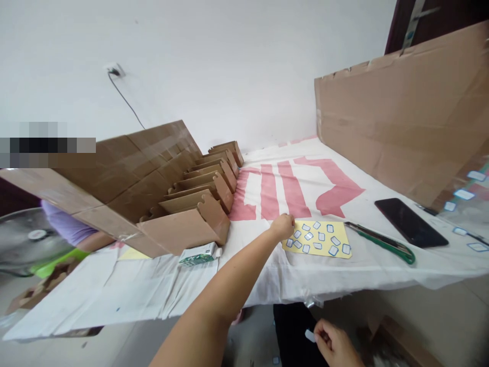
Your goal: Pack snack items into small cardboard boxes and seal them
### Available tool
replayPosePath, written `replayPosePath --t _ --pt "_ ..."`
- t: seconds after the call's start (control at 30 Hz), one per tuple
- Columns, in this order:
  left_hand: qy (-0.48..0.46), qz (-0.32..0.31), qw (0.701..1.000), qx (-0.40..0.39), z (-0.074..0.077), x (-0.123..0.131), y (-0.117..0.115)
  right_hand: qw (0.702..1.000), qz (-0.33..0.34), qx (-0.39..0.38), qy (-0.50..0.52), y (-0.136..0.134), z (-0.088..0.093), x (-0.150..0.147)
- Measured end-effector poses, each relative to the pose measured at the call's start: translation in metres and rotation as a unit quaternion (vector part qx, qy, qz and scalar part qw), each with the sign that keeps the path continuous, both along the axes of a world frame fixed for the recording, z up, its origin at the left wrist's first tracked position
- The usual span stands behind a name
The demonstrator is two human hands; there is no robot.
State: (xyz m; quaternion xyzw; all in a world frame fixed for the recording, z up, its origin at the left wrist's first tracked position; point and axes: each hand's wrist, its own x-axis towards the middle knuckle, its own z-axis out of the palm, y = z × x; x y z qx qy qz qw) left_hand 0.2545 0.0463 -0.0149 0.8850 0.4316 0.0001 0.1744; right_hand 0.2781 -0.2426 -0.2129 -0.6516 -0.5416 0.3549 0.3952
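My left hand (283, 227) is closed at the upper left corner of a yellow sheet (324, 251), its fingertips bent down; what they pinch is too small to make out. Several small white stickers with blue edges lie scattered on the sheet. Below the table's front edge, my right hand (334, 342) holds a small white piece (310, 335) between thumb and fingers, over my dark-clothed leg. A green utility knife (382, 243) rests just right of the sheet, with a black phone (410, 223) beyond it.
Open cardboard boxes (183, 229) stand in a row at left against a tall cardboard panel (133, 163). A green-and-white carton (199, 254) lies before them. Another cardboard panel (401, 112) rises at right. Beyond the left panel shows a person's purple sleeve (69, 221).
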Motion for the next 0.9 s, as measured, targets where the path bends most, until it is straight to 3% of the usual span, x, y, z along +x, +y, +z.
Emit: replayPosePath --t 0.3,0.47,0.9 --pt "-0.089 0.044 0.993 -0.056 -0.003 -0.005 0.013 1.000 0.001 -0.011 0.007 0.000 0.003 0.000" --pt "-0.130 0.036 0.988 -0.074 -0.009 -0.005 0.016 1.000 -0.004 -0.018 0.014 0.001 0.007 -0.002" --pt "-0.073 0.009 0.997 0.037 0.002 -0.004 -0.002 1.000 -0.005 -0.015 0.002 0.000 0.006 0.002"
